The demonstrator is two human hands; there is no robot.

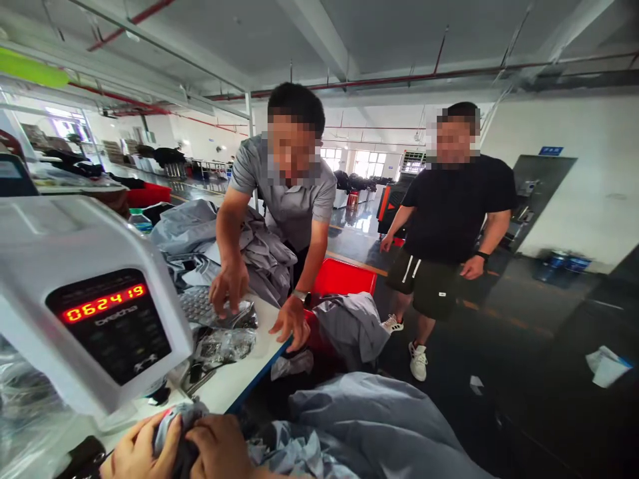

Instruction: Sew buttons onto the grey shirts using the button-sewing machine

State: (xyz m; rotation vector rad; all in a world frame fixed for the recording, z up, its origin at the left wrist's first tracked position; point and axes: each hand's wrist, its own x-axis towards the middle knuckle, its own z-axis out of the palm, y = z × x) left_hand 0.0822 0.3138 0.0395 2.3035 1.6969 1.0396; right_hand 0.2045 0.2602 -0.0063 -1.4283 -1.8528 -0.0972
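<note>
At the far left, crumpled clear plastic sheeting point(30, 392) lies beside a large, rounded white machine housing point(150, 229), whose black control panel point(107, 326) shows 062419 in glowing red digits. Just below the housing, at the bottom edge of the view, the wearer's left hand point(137, 449) has its fingers bent firmly around a small, bunched grey cloth point(172, 429). The right hand point(219, 444) meets that cloth from the other side, its fingers curled in and gripping it, with the thumb hard to make out.

Beyond them, shiny clear plastic packets point(227, 344) lie on a white tabletop with a blue edge point(264, 336). Behind these rises a tall heap of rumpled grey garments point(267, 256). A person in a grey short-sleeved shirt point(299, 199) leans over, one hand down at the packets, the other at the table's edge.

Next comes a bright red plastic bin point(347, 276) with grey fabric over it, and, nearer the camera, a broad billow of pale grey fabric point(369, 416). Farther right stands a person in a black T-shirt point(456, 206); a scrap of white paper point(606, 367) lies on the dark floor point(534, 352).
</note>
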